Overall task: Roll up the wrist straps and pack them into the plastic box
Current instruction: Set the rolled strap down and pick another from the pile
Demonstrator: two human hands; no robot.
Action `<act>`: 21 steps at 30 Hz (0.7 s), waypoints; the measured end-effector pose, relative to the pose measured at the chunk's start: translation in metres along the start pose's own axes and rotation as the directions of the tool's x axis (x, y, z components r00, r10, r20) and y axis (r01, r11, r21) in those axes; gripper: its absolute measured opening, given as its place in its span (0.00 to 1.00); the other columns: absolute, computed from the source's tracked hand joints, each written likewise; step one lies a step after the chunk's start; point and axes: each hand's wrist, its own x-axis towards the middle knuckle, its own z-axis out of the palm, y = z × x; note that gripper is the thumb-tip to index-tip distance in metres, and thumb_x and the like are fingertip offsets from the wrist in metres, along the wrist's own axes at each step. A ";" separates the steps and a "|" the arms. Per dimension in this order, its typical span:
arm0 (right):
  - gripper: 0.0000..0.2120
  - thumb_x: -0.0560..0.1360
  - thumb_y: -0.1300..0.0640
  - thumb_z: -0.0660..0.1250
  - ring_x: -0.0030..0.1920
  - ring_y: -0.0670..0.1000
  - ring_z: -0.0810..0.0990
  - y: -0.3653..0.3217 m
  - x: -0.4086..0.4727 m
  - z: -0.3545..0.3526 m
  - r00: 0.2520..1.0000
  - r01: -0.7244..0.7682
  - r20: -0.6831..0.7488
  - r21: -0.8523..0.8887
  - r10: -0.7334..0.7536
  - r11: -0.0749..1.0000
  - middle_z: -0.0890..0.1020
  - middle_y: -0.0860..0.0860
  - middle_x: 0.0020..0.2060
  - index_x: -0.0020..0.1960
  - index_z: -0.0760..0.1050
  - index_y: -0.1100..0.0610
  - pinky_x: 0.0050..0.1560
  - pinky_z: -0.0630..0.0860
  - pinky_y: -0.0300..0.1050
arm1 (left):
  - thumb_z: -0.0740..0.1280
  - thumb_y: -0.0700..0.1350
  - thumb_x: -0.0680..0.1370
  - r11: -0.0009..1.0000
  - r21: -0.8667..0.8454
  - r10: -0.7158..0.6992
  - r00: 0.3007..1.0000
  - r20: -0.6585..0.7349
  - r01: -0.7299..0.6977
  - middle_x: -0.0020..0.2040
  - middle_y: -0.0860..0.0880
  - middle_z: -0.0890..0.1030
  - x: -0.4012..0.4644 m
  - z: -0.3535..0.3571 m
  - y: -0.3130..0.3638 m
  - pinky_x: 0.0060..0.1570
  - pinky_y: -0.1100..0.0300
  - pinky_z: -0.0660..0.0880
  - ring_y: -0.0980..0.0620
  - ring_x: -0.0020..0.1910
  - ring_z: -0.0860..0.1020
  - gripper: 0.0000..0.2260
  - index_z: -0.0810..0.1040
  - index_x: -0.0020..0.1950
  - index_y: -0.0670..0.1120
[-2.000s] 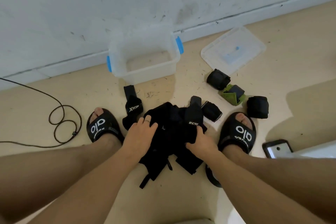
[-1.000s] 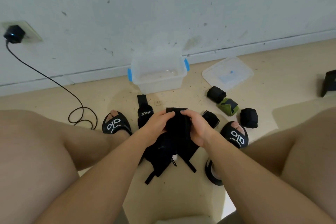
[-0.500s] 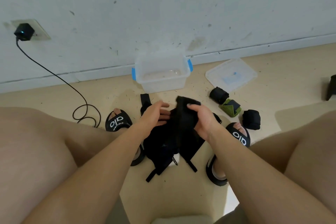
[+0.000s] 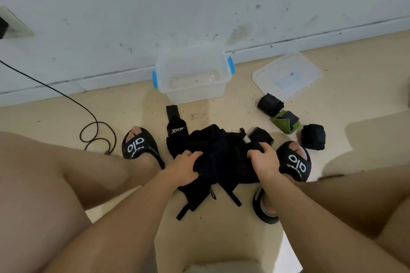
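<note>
Both hands lowered to strap pile (image 4: 218,157) | left hand (image 4: 185,167), right hand (image 4: 264,159) fingers gripping it

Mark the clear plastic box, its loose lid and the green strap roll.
Clear plastic box (image 4: 195,93): head view, front wall.
Clear loose lid (image 4: 304,66): head view, bare top.
Green strap roll (image 4: 280,121): head view, green flap.

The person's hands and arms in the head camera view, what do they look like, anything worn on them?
Both arms are bare for their whole visible length: no sleeves, watch or wristband. The left hand and right hand wear no gloves. I can't make out a ring on either hand in this frame. No cables or markings show on the arms.
</note>
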 end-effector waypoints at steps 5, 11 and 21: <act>0.28 0.75 0.60 0.67 0.54 0.57 0.77 0.018 0.015 0.001 0.997 -0.074 -0.006 -0.104 0.074 0.992 0.79 0.58 0.61 0.75 0.70 0.53 0.53 0.74 0.48 | 0.70 0.53 0.79 0.993 0.057 -0.104 0.994 0.011 0.104 0.82 0.39 0.51 0.021 0.016 0.002 0.72 0.42 0.68 0.35 0.76 0.61 0.44 0.42 0.84 0.57; 0.28 0.76 0.60 0.67 0.45 0.51 0.77 0.026 0.027 0.009 0.992 -0.108 0.042 -0.138 0.115 0.985 0.78 0.53 0.52 0.76 0.69 0.54 0.49 0.76 0.48 | 0.71 0.53 0.78 0.984 -0.094 -0.159 0.980 -0.121 0.148 0.80 0.36 0.49 0.044 0.018 0.004 0.69 0.41 0.72 0.33 0.72 0.67 0.43 0.43 0.81 0.66; 0.23 0.78 0.62 0.66 0.40 0.50 0.75 0.035 0.028 0.011 0.952 -0.188 0.172 -0.325 0.254 0.927 0.76 0.51 0.45 0.73 0.69 0.58 0.35 0.71 0.43 | 0.74 0.48 0.78 0.882 -0.433 -0.215 0.976 -0.019 0.186 0.59 0.42 0.77 0.053 0.025 0.021 0.50 0.54 0.81 0.47 0.50 0.80 0.36 0.52 0.73 0.45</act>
